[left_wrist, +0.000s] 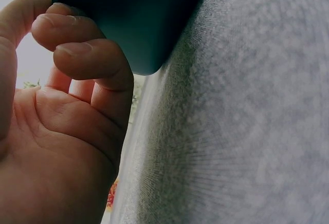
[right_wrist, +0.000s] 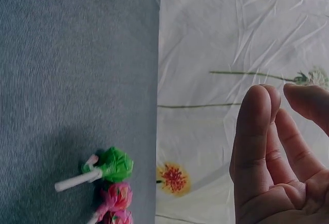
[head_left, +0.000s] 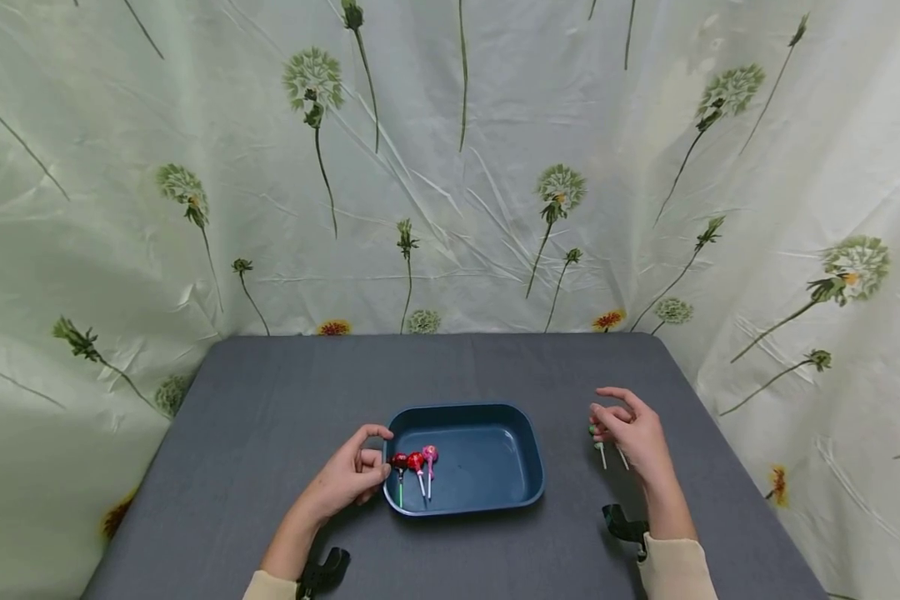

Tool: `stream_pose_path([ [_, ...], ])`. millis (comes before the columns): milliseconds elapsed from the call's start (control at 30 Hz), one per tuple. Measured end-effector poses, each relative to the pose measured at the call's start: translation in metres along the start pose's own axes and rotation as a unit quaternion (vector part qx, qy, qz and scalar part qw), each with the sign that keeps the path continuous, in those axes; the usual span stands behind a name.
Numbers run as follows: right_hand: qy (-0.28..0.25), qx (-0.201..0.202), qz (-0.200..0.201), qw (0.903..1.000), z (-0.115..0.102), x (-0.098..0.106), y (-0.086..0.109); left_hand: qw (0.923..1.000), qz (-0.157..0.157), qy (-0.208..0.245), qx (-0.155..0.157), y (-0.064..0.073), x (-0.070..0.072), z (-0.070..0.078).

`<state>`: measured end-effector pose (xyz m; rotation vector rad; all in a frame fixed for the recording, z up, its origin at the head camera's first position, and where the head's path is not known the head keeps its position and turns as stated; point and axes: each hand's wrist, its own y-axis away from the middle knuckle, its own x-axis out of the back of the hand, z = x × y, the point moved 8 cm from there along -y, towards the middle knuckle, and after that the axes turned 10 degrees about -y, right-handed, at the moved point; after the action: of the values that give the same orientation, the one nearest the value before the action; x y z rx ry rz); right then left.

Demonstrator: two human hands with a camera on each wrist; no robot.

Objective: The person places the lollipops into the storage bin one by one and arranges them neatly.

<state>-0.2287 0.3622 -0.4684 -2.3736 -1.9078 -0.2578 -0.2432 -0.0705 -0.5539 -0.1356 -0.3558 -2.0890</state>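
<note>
The left hand [head_left: 345, 475] holds the left end of the blue tray [head_left: 487, 475], finger and thumb at the rim, other fingers curled against its outer wall. Inside the tray, just beside that hand, a dark red lollipop [head_left: 399, 461], a red lollipop [head_left: 416, 461] and a pink lollipop [head_left: 430, 452] lie side by side, their sticks pointing toward the person.

The right hand [head_left: 637, 437] hovers well to the right of the tray, holding nothing, its fingers bent and a narrow gap between thumb and fingertips. Near it on the grey table [head_left: 300, 383] lie a green lollipop [right_wrist: 118, 164] and, next to that, two pink ones [right_wrist: 119, 196], all apart from the fingers and partly hidden by the hand in the head view.
</note>
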Motion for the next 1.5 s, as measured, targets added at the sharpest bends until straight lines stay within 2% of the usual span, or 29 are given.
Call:
stream_pose_path([
  [367, 0.007, -0.03, 0.01, 0.9995, 0.017, 0.013, -0.003, 0.9998, 0.005, -0.016, -0.012, 0.002, 0.001, 0.003],
  [567, 0.018, -0.036, 0.019, 0.999, 0.026, 0.016, -0.003, 0.9998, 0.006, -0.016, -0.01, 0.002, 0.001, 0.003],
  [867, 0.026, -0.069, 0.022, 0.9971, 0.049, 0.02, -0.006, 0.9997, 0.013, -0.02, -0.005, 0.001, 0.002, 0.003],
  [1267, 0.035, -0.062, 0.029, 0.9971, 0.065, 0.017, -0.002, 0.9997, 0.011, -0.019, -0.008, 0.003, 0.001, 0.002],
  [1500, 0.054, -0.074, 0.028, 0.9954, 0.073, 0.015, -0.003, 0.9997, 0.009, -0.019, -0.011, 0.003, 0.001, 0.003],
])
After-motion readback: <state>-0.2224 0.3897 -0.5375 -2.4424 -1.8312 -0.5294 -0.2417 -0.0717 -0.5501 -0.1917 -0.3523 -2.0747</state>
